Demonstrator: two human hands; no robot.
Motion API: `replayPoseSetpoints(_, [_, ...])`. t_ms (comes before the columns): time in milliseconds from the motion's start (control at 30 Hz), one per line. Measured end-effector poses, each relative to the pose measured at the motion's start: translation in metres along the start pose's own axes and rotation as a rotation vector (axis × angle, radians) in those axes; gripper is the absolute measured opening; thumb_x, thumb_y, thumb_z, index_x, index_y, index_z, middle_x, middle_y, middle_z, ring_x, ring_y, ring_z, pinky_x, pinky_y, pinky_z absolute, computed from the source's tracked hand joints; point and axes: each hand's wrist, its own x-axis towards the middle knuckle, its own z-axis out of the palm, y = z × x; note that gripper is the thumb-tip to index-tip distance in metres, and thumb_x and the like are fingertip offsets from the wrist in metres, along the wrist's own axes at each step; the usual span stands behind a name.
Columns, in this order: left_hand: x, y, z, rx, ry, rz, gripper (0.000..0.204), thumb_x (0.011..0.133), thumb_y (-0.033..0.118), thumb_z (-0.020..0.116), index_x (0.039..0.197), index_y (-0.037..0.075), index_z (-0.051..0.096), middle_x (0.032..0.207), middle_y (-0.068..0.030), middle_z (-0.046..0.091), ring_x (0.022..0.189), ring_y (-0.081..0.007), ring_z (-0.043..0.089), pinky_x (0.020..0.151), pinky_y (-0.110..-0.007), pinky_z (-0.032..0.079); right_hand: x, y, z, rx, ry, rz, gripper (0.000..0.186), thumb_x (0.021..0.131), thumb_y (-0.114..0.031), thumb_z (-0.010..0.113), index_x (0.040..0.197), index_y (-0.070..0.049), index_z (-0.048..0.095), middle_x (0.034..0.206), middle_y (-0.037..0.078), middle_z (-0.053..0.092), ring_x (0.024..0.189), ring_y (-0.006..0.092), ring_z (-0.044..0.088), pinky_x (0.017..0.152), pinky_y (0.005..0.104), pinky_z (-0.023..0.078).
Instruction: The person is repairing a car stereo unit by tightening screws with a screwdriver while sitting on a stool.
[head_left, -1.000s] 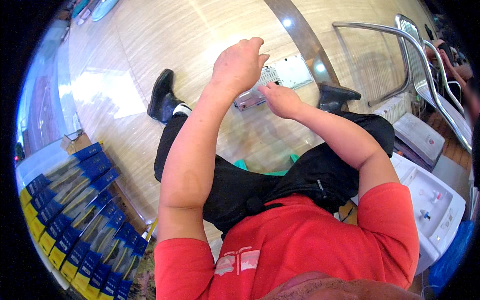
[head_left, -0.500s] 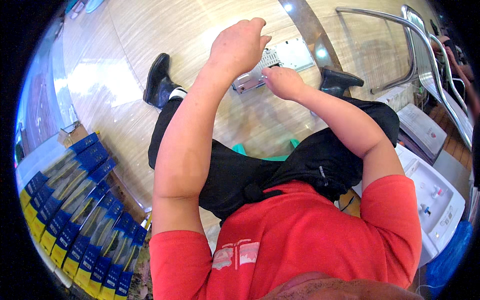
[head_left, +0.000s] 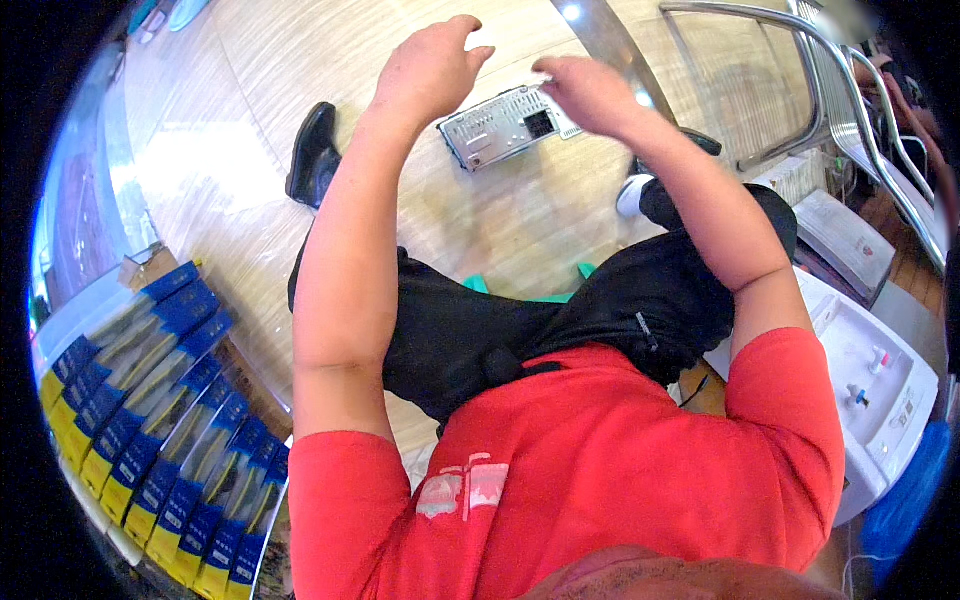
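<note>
On the tiled floor between my feet sits a silver, slotted metal electronics chassis point(head_left: 490, 135) with a dark square opening near its right end. My left hand point(head_left: 430, 72) hovers over its left side, thumb and forefinger apart, holding nothing that I can see. Over its right end is my right hand point(head_left: 598, 97), slightly blurred, its fingers bent downward and partly hidden. A small piece of pale perforated metal point(head_left: 570, 130) shows just below that hand; whether the fingers touch it I cannot tell.
Blue-and-yellow packages point(head_left: 165, 440) stand in rows at the left. A chrome-framed chair point(head_left: 820, 70) is at the upper right. Near my right arm is a white water dispenser point(head_left: 890, 400). Black boots point(head_left: 318, 155) flank the chassis, and a green stool point(head_left: 535, 297) shows beneath me.
Both hands have moved apart, the left one leftward and the right one up and to the right. The chassis now shows more fully, shifted left; the pale panel at its right is mostly out of sight.
</note>
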Motion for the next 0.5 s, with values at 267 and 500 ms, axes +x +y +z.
replayPoseSetpoints(267, [-0.002,-0.021,-0.02,-0.023,0.12,0.05,0.042,0.096,0.031,0.062,0.128,0.005,0.061,0.11,-0.0218,0.07,0.104,-0.0395,0.065,0.091,-0.047,0.051,-0.057,0.04,-0.115,-0.028,0.277,-0.056,0.031,0.095,-0.021,0.059,0.121,-0.006,0.065,0.112,0.02,0.069,0.106,0.0387,0.065,0.092,0.0465,0.052])
replayPoseSetpoints(500, [-0.037,-0.031,-0.054,-0.236,0.348,-0.057,0.037,0.096,0.018,0.067,0.127,0.002,0.061,0.098,-0.0143,0.07,0.09,-0.0237,0.067,0.082,-0.035,0.053,-0.137,0.068,-0.196,0.268,0.857,0.086,0.027,0.091,-0.014,0.067,0.116,-0.004,0.068,0.103,0.019,0.072,0.093,0.0353,0.069,0.082,0.0405,0.054])
